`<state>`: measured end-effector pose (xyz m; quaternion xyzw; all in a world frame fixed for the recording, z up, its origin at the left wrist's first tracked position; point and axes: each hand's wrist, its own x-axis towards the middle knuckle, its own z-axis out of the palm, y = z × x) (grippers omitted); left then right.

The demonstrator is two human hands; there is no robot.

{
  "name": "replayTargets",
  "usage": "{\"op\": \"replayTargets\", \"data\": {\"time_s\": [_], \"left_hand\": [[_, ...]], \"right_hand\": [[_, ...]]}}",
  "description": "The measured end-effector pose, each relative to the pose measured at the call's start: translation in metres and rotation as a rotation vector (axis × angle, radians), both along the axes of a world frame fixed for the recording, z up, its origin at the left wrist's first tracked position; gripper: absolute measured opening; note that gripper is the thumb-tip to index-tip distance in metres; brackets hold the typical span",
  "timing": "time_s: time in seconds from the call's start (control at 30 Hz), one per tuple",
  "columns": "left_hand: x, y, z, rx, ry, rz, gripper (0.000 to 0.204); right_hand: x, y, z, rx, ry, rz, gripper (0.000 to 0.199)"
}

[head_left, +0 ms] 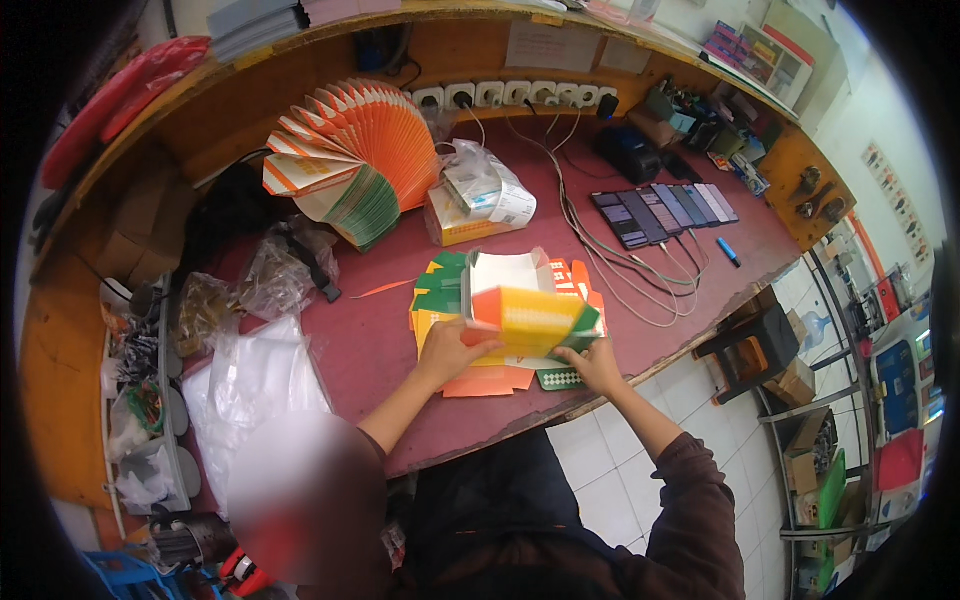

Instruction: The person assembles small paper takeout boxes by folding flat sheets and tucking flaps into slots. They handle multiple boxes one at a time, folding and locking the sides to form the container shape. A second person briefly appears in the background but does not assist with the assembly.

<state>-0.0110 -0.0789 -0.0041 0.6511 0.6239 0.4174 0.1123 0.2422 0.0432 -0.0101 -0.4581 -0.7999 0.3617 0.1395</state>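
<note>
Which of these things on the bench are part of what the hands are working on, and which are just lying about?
In use: left hand, right hand, orange-yellow carton, flat cartons beneath.

Lying about: fanned carton stack, row of phones, white cables, blue marker, plastic bags.

Bright even indoor light, soft shadows; strong fisheye bend, dark vignette corners, blurred patch lower left.

A blurred patch at the lower left of the frame hid part of your left forearm. Your left hand [452,350] covered the folded carton's [530,318] near corner.
</note>
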Motion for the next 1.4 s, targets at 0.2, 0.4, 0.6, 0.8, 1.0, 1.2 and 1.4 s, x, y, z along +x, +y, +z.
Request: {"op": "replayTargets", "data": {"time_s": [0.2,0.4,0.6,0.8,1.0,1.2,1.4], "left_hand": [[0.010,0.007,0.006,-0.431,-0.111,0.344,0.056],[0.015,0.018,0.000,-0.562,0.057,0.476,0.067],[0.007,0.005,0.013,-0.475,-0.187,0.378,0.066],[-0.010,-0.007,0.037,-0.419,-0.680,0.122,0.052],[-0.008,-0.022,0.061,-0.213,-0.347,-0.084,0.058],[-0.010,-0.014,0.065,0.255,0.419,-0.214,0.071],[0.005,0.016,0.041,0.194,0.138,-0.190,0.070]], "right_hand": [[-0.020,0.011,0.012,0.151,-0.085,0.020,0.062],[-0.035,0.033,0.012,0.029,-0.493,0.110,0.078],[-0.025,0.000,0.025,0.323,-0.289,0.062,0.062],[-0.010,-0.012,0.045,0.750,0.393,0.355,0.062],[-0.007,-0.011,0.021,0.579,0.371,0.424,0.048],[0.010,-0.013,0.001,0.197,0.454,0.156,0.049],[0.006,-0.020,-0.003,-0.023,0.617,0.107,0.052]]}}
